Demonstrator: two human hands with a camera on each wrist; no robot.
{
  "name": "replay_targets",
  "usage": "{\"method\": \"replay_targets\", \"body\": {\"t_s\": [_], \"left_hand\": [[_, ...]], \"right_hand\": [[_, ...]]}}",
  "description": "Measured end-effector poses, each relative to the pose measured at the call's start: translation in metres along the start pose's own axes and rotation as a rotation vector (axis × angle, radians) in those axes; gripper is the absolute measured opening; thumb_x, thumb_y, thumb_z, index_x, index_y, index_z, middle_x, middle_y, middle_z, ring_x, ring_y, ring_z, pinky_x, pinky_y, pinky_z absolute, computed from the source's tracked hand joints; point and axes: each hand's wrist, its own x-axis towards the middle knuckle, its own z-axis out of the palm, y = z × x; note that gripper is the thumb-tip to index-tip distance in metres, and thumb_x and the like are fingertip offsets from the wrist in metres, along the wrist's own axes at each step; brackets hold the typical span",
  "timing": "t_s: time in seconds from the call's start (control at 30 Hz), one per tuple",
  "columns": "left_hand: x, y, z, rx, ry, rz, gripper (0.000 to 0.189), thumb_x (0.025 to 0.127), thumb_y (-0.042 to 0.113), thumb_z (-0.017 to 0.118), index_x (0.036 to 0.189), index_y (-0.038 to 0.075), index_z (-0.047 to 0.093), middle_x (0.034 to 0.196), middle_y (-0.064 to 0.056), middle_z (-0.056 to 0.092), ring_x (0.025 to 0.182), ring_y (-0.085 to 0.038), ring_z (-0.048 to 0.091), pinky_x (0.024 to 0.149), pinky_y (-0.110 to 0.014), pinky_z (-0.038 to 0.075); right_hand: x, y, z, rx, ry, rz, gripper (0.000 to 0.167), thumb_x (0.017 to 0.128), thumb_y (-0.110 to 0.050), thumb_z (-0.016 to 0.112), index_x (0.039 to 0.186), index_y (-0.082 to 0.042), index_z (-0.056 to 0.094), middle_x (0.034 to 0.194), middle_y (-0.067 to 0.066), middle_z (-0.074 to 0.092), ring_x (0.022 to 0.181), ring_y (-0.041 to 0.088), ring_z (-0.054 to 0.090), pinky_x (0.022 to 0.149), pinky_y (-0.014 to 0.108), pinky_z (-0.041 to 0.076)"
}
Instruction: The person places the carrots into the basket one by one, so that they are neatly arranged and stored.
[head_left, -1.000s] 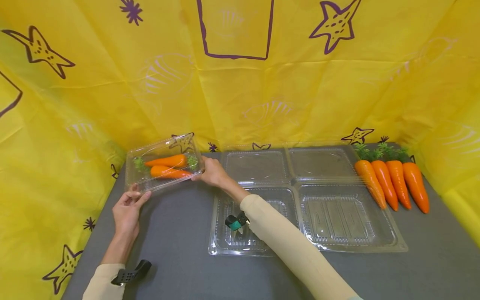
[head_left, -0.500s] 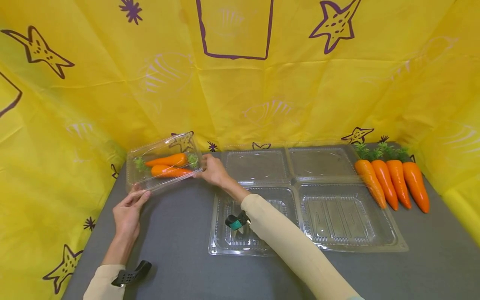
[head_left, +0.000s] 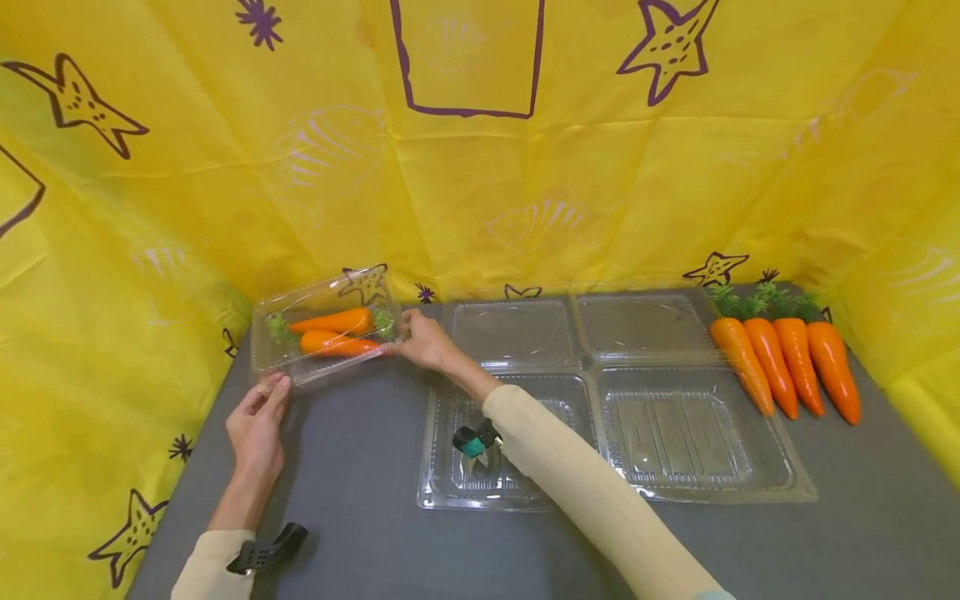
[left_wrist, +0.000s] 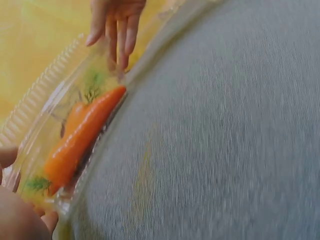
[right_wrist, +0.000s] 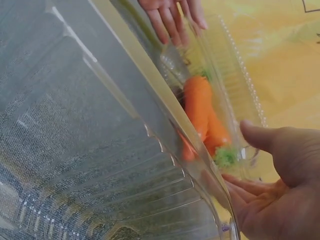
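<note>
A clear plastic clamshell box with a lid is tilted at the back left, two orange carrots with green tops inside. The rear carrot and the front carrot lie side by side, tops at opposite ends. My left hand pinches the near left corner of the box between thumb and fingers. At the right end, my right hand grips the box, thumb on the upper side and fingers underneath, as the right wrist view shows.
Two clear clamshell boxes stand open side by side: one partly under my right forearm, another to its right. Several carrots lie in a row at the right. Yellow patterned cloth walls the grey table behind and beside.
The fingers of my left hand have shifted slightly up along the corner of the box. The box, the carrots and my right hand stay almost in place.
</note>
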Motion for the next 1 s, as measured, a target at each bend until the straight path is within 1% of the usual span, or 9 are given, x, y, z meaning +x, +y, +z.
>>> {"method": "replay_targets", "body": {"t_s": [0.1,0.27,0.4,0.5,0.6,0.73,0.8,0.9,1.0], "left_hand": [[-0.001,-0.002,0.004,-0.023,0.041,0.02,0.025,0.079,-0.001,0.078,0.104,-0.001,0.073,0.1,0.0,0.069,0.096,-0.008,0.062,0.08,-0.013,0.054],[-0.005,-0.003,0.01,-0.04,0.122,0.013,0.053,0.075,-0.003,0.082,0.124,-0.002,0.063,0.09,0.001,0.069,0.079,-0.006,0.065,0.073,-0.013,0.055],[-0.006,-0.002,0.012,-0.103,0.156,0.014,0.067,0.07,-0.011,0.081,0.129,0.004,0.053,0.095,-0.006,0.071,0.082,-0.011,0.069,0.07,-0.018,0.058],[-0.006,0.0,0.012,-0.102,0.164,0.001,0.073,0.069,-0.013,0.081,0.129,0.009,0.048,0.102,-0.009,0.07,0.086,-0.013,0.071,0.069,-0.02,0.059],[-0.008,0.003,0.011,-0.038,0.163,-0.021,0.076,0.07,-0.01,0.082,0.136,0.008,0.048,0.108,-0.007,0.069,0.093,-0.012,0.069,0.071,-0.017,0.057],[-0.019,0.004,0.011,0.118,0.151,-0.026,0.082,0.076,0.001,0.082,0.146,0.01,0.042,0.119,-0.003,0.061,0.109,-0.015,0.061,0.077,-0.011,0.054],[-0.026,0.003,0.01,0.207,0.144,-0.023,0.083,0.078,0.007,0.082,0.148,0.011,0.038,0.122,-0.002,0.057,0.112,-0.017,0.058,0.077,-0.009,0.052],[-0.035,0.002,0.009,0.286,0.133,-0.015,0.082,0.081,0.011,0.08,0.149,0.011,0.035,0.122,0.001,0.053,0.112,-0.015,0.056,0.077,-0.007,0.05],[-0.04,0.005,0.009,0.28,0.125,-0.009,0.078,0.085,0.013,0.077,0.149,0.008,0.034,0.119,0.001,0.052,0.103,-0.011,0.057,0.078,-0.009,0.052]], "right_hand": [[0.0,0.0,0.001,0.004,-0.002,0.009,0.069,0.094,-0.038,0.065,0.145,0.0,0.038,0.129,0.017,0.061,0.113,0.029,0.061,0.09,0.036,0.054],[-0.001,0.001,0.002,0.025,-0.008,0.008,0.076,0.095,-0.049,0.06,0.148,0.0,0.035,0.133,0.017,0.059,0.118,0.028,0.059,0.093,0.037,0.053],[-0.002,0.001,0.0,0.09,0.007,-0.005,0.077,0.095,-0.051,0.058,0.144,0.005,0.037,0.121,0.019,0.065,0.1,0.026,0.064,0.077,0.031,0.053],[-0.003,0.001,-0.002,0.126,0.013,-0.012,0.075,0.095,-0.049,0.058,0.14,0.007,0.039,0.107,0.018,0.068,0.086,0.028,0.066,0.062,0.026,0.047],[-0.003,-0.001,-0.003,0.13,0.005,-0.009,0.071,0.097,-0.046,0.057,0.14,0.008,0.038,0.097,0.019,0.07,0.081,0.03,0.067,0.056,0.023,0.042],[-0.001,-0.004,-0.006,0.057,0.021,0.004,0.067,0.098,-0.046,0.056,0.139,0.005,0.044,0.088,0.016,0.068,0.07,0.024,0.059,0.054,0.024,0.037],[0.0,-0.005,-0.008,0.024,0.029,0.013,0.065,0.097,-0.046,0.057,0.14,0.003,0.047,0.086,0.017,0.069,0.069,0.025,0.062,0.054,0.023,0.038],[0.003,-0.005,-0.011,0.006,0.024,0.024,0.065,0.097,-0.046,0.057,0.143,0.0,0.047,0.086,0.021,0.071,0.075,0.032,0.067,0.051,0.022,0.036],[0.004,-0.006,-0.012,0.035,-0.008,0.024,0.064,0.099,-0.043,0.056,0.144,0.001,0.045,0.086,0.025,0.07,0.08,0.039,0.068,0.046,0.022,0.031]]}}
